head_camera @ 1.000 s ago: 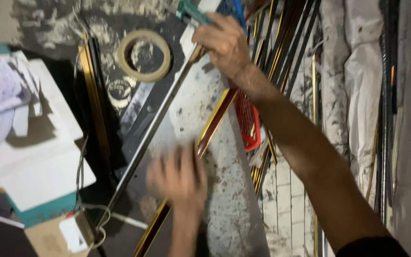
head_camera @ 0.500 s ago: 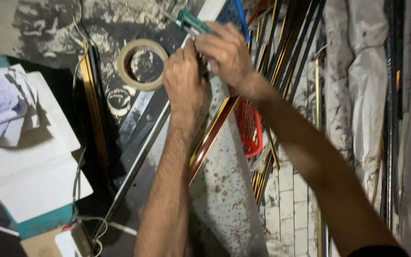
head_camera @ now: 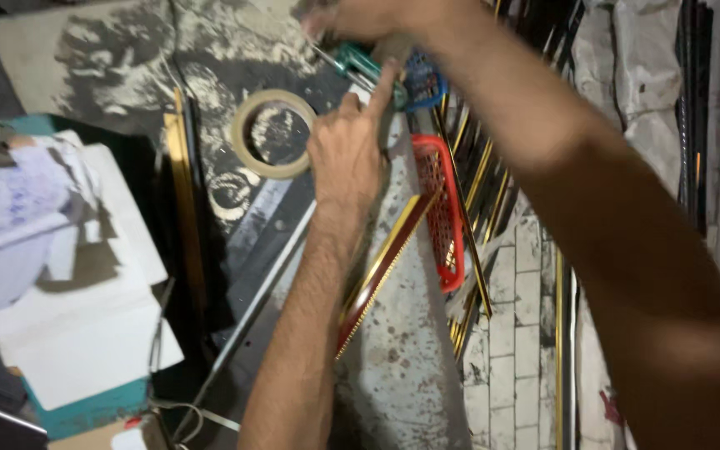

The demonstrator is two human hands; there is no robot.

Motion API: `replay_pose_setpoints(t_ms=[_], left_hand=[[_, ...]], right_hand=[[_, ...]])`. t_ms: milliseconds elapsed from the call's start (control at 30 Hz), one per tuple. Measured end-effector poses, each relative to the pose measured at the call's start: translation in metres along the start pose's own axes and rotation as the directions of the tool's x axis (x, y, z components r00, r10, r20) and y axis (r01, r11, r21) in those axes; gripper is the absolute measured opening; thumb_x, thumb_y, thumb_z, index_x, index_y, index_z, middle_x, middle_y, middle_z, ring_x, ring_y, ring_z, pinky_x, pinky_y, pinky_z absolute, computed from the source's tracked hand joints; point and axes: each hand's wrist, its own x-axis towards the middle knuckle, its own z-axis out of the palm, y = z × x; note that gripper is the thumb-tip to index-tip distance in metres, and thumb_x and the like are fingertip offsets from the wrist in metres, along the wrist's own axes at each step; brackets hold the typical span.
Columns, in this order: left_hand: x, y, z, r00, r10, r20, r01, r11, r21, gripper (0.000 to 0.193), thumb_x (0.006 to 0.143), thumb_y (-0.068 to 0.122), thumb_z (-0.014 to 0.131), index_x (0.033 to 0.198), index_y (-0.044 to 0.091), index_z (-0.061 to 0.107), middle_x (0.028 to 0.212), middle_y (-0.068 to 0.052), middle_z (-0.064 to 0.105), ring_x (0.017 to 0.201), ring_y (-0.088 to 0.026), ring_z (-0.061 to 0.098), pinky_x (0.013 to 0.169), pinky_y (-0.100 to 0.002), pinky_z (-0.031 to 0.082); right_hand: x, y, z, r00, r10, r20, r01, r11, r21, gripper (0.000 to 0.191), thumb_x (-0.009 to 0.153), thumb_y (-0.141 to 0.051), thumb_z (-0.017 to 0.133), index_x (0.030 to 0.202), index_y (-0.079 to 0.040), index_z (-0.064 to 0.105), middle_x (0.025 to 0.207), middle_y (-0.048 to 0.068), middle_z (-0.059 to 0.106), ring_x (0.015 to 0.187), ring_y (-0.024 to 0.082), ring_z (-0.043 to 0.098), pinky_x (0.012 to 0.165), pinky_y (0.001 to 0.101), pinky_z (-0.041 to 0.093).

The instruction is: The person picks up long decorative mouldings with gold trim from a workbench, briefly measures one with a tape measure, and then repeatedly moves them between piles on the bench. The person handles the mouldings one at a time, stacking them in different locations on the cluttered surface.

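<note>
My left hand (head_camera: 346, 158) reaches up the middle of the view, fingers curled, with thumb and outstretched index finger pinching the lower end of a green-handled tool (head_camera: 358, 63). My right hand (head_camera: 352, 15) is at the top edge, partly cut off and blurred, closed over the tool's upper, metal end. A blue object (head_camera: 424, 83) sits just right of the tool. Under my left wrist a red and gold moulding strip (head_camera: 381, 268) runs diagonally across the speckled work surface (head_camera: 402, 375).
A roll of beige tape (head_camera: 272, 133) lies left of my left hand. A red mesh basket (head_camera: 443, 204) leans on a bundle of dark and gold strips (head_camera: 481, 179). White papers (head_camera: 85, 317) cover the left side. A long metal bar (head_camera: 252, 308) lies diagonally.
My left hand rose from low over the surface to the green-handled tool beside my right hand. Both hands have since shifted toward the top of the view.
</note>
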Motion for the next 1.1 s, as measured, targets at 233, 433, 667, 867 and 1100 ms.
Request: replay_pose_setpoints(t_ms=[233, 433, 667, 867, 1100], left_hand=[[0.002, 0.010, 0.001, 0.999, -0.046, -0.007, 0.046, 0.999, -0.020, 0.076, 0.075, -0.004, 0.076, 0.144, 0.021, 0.055, 0.111, -0.018, 0.072, 0.090, -0.034, 0.073, 0.081, -0.047, 0.058], [-0.004, 0.009, 0.007, 0.999, -0.040, 0.011, 0.040, 0.996, -0.074, 0.055, 0.079, -0.001, 0.070, 0.132, 0.016, 0.065, 0.107, -0.016, 0.072, 0.094, -0.032, 0.070, 0.086, -0.046, 0.052], [-0.008, 0.003, 0.013, 0.991, -0.004, 0.136, -0.006, 0.997, 0.078, 0.023, 0.086, 0.011, 0.073, 0.109, 0.016, 0.072, 0.107, -0.011, 0.074, 0.106, -0.029, 0.068, 0.098, -0.044, 0.048], [-0.005, 0.005, 0.009, 1.000, 0.013, 0.012, -0.013, 1.000, 0.012, 0.090, 0.074, -0.008, 0.078, 0.155, 0.017, 0.047, 0.108, -0.015, 0.073, 0.086, -0.024, 0.071, 0.078, -0.040, 0.053], [0.000, 0.002, 0.009, 0.999, 0.038, 0.030, -0.038, 0.999, 0.007, 0.094, 0.068, 0.004, 0.085, 0.153, 0.014, 0.046, 0.108, -0.019, 0.071, 0.088, -0.030, 0.071, 0.080, -0.046, 0.054]], right_hand=[[0.037, -0.019, 0.022, 0.982, -0.178, 0.062, 0.188, 0.950, -0.250, 0.047, 0.081, -0.035, 0.088, 0.109, 0.000, 0.074, 0.092, 0.020, 0.076, 0.075, 0.035, 0.072, 0.065, 0.0478, 0.058], [0.034, -0.031, 0.031, 0.997, 0.028, 0.068, 0.001, 0.923, -0.386, 0.034, 0.085, -0.028, 0.083, 0.102, 0.000, 0.075, 0.088, 0.018, 0.076, 0.074, 0.032, 0.073, 0.064, 0.0445, 0.059], [0.037, -0.065, 0.057, 0.998, 0.061, 0.000, -0.050, 0.818, -0.572, 0.021, 0.091, -0.020, 0.075, 0.098, -0.001, 0.077, 0.085, 0.016, 0.076, 0.075, 0.028, 0.075, 0.064, 0.0421, 0.060], [0.032, -0.012, 0.017, 0.963, -0.072, 0.261, 0.104, 0.989, -0.109, 0.035, 0.102, -0.040, 0.067, 0.110, -0.006, 0.075, 0.090, 0.013, 0.075, 0.074, 0.027, 0.072, 0.063, 0.0407, 0.056], [0.037, -0.012, 0.025, 0.963, -0.175, 0.203, 0.170, 0.985, 0.043, 0.038, 0.097, -0.040, 0.068, 0.095, -0.003, 0.079, 0.073, 0.009, 0.074, 0.061, 0.026, 0.070, 0.055, 0.0419, 0.054]])
